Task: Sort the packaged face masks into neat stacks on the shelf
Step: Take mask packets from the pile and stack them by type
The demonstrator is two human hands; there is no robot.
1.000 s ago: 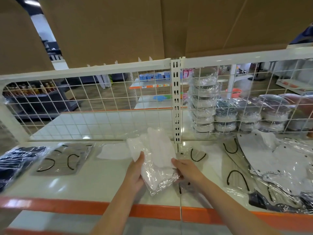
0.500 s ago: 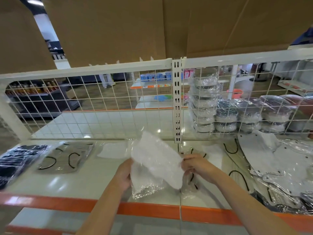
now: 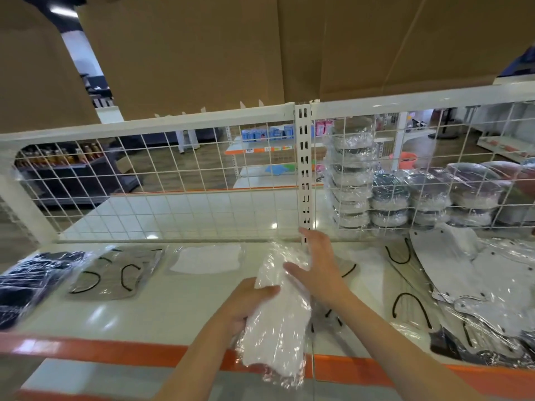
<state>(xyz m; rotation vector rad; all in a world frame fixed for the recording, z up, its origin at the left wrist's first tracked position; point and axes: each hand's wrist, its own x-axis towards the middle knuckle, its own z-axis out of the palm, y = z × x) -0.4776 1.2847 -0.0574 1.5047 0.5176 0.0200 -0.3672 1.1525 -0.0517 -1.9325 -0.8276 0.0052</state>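
My left hand (image 3: 247, 302) grips a bundle of white masks in clear plastic (image 3: 275, 319), held upright over the shelf's front edge. My right hand (image 3: 315, 267) lies against the bundle's right side with its fingers straight, thumb across the plastic. On the white shelf (image 3: 179, 311) lie a white mask pack (image 3: 207, 259), a grey mask pack with black ear loops (image 3: 115, 277) and a pile of black mask packs (image 3: 26, 282) at the far left. A loose heap of grey and white mask packs (image 3: 474, 287) covers the shelf's right side.
A white wire grid (image 3: 173, 183) backs the shelf, with a slotted upright post (image 3: 304, 172) in its middle. Behind the grid at right stand stacks of wrapped round packs (image 3: 388, 198). An orange strip (image 3: 115, 350) runs along the front edge. Cardboard sheets (image 3: 202, 53) hang above.
The bundle has swung from tilted flat to upright and come nearer the front edge. My right hand has let go of its corner and now lies flat on its side.
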